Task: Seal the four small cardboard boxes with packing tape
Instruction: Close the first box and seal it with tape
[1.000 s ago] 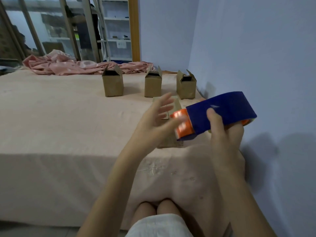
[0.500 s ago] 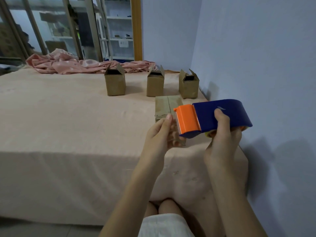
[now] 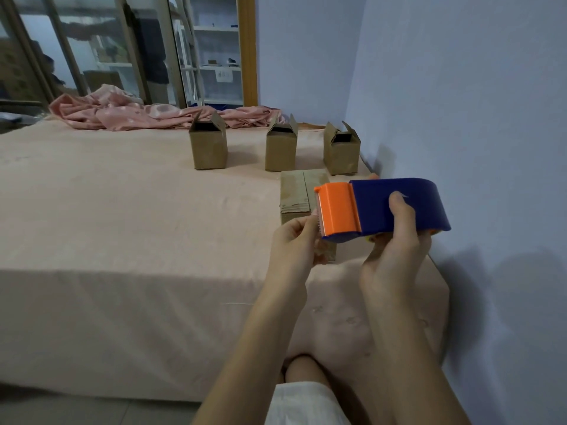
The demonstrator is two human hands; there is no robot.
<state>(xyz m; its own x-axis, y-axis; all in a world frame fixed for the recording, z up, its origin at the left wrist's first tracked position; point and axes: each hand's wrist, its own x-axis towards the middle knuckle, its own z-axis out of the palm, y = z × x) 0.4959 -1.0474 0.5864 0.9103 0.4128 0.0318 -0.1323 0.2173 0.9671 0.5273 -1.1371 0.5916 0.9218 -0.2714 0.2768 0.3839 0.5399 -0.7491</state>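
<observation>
tape first: the step in hand looks like freeing the tape's loose end, before any strip goes onto a box. the right hand is wrapped round the blue body of the tape dispenser, thumb on top, holding it up above the near box. the left hand has its fingers curled in at the orange cutter end, seemingly pinching the tape's end there, though the tape itself is too clear to make out. the near box lies on the bed with its flaps shut, just beneath and behind the dispenser; whether it already carries tape i cannot tell. three more boxes stand in a row further back, the left box, the middle box and the right box, all with flaps up, so their sealing seems not yet done. next would be pulling out a length and laying it along the near box's seam. a pink blanket is bunched behind the row, and the wall close on the right leaves little elbow room.
</observation>
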